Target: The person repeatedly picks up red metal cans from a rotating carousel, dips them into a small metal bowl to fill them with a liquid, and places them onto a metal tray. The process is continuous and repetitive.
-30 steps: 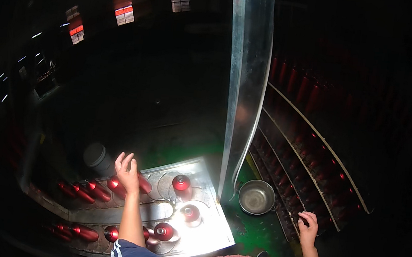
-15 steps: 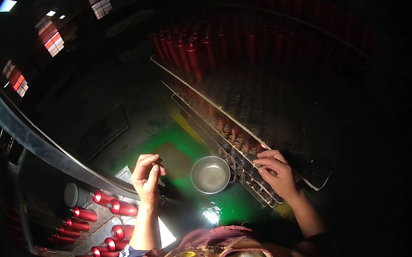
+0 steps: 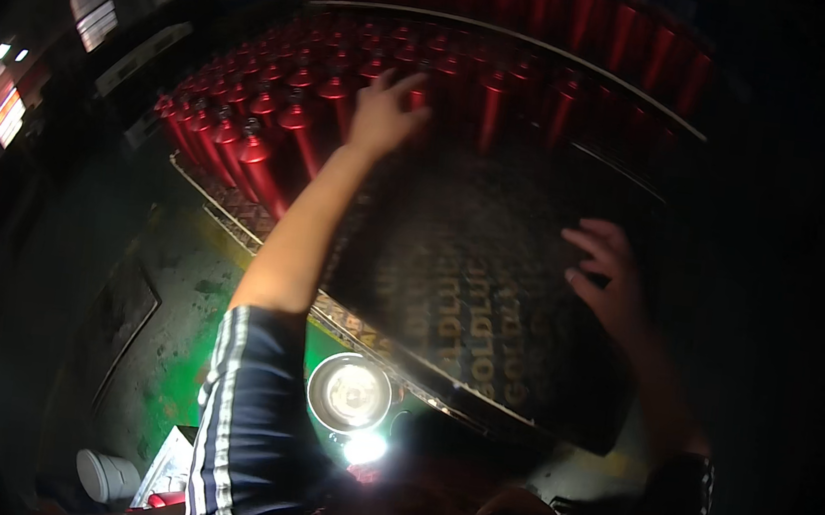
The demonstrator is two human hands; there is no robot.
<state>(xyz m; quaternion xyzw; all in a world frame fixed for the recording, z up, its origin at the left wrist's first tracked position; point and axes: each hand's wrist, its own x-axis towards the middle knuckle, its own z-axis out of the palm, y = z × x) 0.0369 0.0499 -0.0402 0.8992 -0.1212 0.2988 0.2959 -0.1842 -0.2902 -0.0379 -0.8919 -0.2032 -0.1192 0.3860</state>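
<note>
My left hand point(image 3: 387, 117) is stretched out over the far part of a dark board, fingers spread, at the edge of a crowd of upright red metal bottles point(image 3: 259, 166). One red bottle point(image 3: 419, 100) stands right by its fingertips; whether they touch is blurred. Nearer and to the right, my right hand point(image 3: 604, 268) hovers over the dark board point(image 3: 487, 316), its fingers apart and nothing seen in them. The board carries faded gold lettering, and its bare near part lies between my hands.
Behind a pale rail point(image 3: 555, 46) runs another row of red bottles point(image 3: 626, 39). Below the board's near edge a round metal bowl point(image 3: 350, 394) catches bright light over a green floor point(image 3: 184, 374). A white bucket point(image 3: 106, 476) stands at the lower left.
My view has swung toward the board and its bottles. The left hand has gone from near my body out to the bottles; the right has left the board's edge and is over its surface.
</note>
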